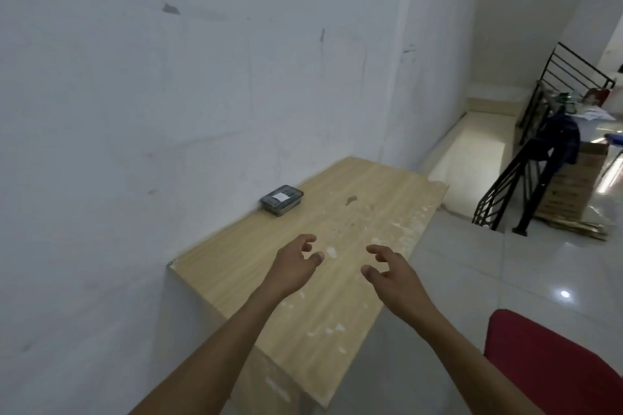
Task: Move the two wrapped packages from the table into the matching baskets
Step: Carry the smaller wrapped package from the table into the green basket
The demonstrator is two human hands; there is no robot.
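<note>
One small dark wrapped package [282, 200] with a white label lies on the light wooden table [387, 199], close to the wall at the table's far left. I see no other package and no basket. My left hand [292, 266] hovers over the middle of the table, fingers apart and curled, holding nothing. My right hand [391, 271] hovers beside it to the right, also with fingers apart and holding nothing. Both hands are well short of the package.
A white wall runs along the table's left side. A red chair seat [553, 364] sits at the lower right on the tiled floor. Farther right, a black stair railing [526, 185] guards a stairwell, with cardboard boxes and clutter behind it.
</note>
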